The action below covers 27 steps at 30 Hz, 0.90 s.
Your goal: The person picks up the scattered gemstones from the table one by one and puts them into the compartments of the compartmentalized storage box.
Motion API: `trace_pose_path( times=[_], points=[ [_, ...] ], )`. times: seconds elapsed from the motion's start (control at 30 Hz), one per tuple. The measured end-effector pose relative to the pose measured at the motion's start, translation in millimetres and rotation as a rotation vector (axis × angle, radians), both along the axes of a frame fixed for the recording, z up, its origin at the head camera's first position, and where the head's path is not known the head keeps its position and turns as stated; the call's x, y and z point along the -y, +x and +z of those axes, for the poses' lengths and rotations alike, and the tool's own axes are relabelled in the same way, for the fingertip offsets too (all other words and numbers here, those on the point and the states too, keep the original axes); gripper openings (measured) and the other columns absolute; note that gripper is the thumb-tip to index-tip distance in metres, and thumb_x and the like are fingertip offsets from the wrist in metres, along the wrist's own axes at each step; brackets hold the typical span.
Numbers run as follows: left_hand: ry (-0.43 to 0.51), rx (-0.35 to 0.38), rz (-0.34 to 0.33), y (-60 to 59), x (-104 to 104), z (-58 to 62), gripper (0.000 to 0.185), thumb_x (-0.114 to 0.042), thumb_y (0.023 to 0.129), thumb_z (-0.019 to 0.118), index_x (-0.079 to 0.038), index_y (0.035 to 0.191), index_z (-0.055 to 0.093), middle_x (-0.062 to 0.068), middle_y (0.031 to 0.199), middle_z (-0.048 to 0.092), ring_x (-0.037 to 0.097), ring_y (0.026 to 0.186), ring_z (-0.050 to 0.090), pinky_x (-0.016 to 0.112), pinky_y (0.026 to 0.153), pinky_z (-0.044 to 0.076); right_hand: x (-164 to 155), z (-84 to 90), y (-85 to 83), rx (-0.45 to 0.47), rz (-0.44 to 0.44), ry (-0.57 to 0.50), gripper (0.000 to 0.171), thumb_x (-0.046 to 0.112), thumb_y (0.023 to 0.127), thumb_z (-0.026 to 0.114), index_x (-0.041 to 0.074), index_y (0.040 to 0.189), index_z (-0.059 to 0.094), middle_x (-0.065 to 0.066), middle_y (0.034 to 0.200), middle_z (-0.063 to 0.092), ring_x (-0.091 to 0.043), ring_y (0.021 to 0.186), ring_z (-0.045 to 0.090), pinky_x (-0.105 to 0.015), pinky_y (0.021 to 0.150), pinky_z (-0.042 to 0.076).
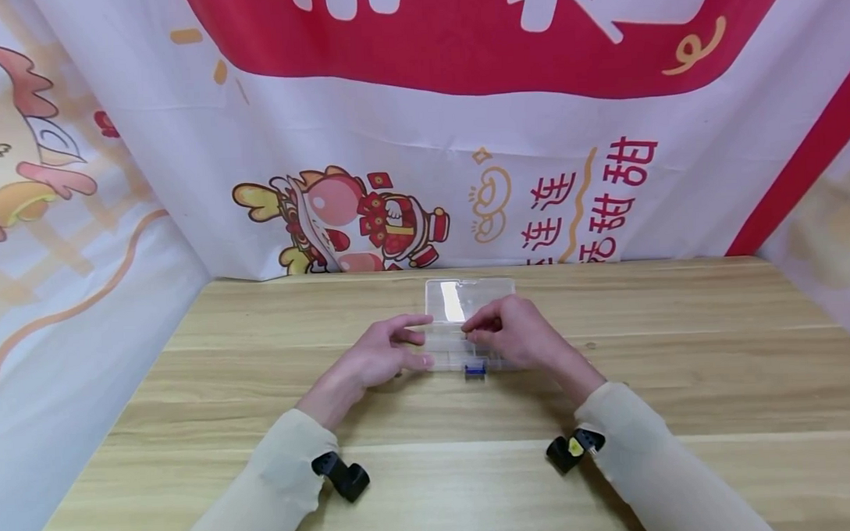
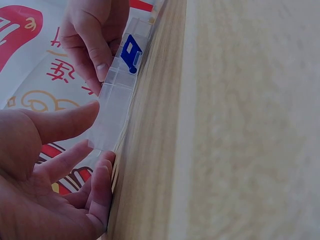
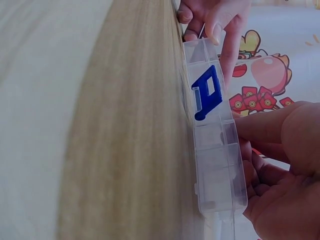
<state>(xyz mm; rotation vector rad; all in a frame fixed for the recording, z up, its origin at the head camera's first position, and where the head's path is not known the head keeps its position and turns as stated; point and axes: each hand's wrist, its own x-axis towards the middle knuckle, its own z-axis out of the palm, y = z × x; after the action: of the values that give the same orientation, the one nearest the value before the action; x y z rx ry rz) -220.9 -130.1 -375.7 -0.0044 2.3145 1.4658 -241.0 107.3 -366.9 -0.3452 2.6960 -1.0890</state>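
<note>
A clear plastic compartment box lies on the table, its transparent lid swung open toward the back. A blue latch sits on its front wall. At the box's left end is my left hand, index finger and thumb spread, fingertips right at the edge. My right hand reaches over the compartments from the right, thumb and index finger close together at the divider area. In the right wrist view its fingertips are partly hidden behind the box wall. I cannot tell whether they pinch something.
The wood-grain table runs up to a printed cloth backdrop close behind the lid. Another cloth hangs along the left side. Small black wrist cameras are strapped over both light sleeves.
</note>
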Motion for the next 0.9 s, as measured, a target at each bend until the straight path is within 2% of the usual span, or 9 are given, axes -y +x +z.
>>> trace_pose_path(
  times=[0.57,0.9],
  points=[
    [0.005,0.006,0.0,-0.9,-0.5,0.1,0.064,-0.015,0.092,0.081,-0.033,0.15,0.059,0.006,0.138,0.064,0.025,0.117,0.057,0.03,0.083,0.049,0.4,2.2,1.0,-0.009,0.021,0.044,0.017,0.014,0.1,0.073,0.018,0.114,0.083,-0.001,0.112,0.076,-0.021,0.099,0.062,-0.035,0.09,0.055],
    [0.003,-0.002,-0.005,-1.9,0.0,-0.5,0.064,-0.015,0.092,0.082,-0.032,0.15,0.059,0.007,0.139,0.065,0.025,0.116,0.057,0.029,0.082,0.049,0.4,2.3,1.7,-0.019,0.027,0.053,0.017,0.014,0.1,0.073,0.018,0.114,0.083,-0.002,0.112,0.076,-0.02,0.098,0.062,-0.035,0.089,0.055]
  ],
)
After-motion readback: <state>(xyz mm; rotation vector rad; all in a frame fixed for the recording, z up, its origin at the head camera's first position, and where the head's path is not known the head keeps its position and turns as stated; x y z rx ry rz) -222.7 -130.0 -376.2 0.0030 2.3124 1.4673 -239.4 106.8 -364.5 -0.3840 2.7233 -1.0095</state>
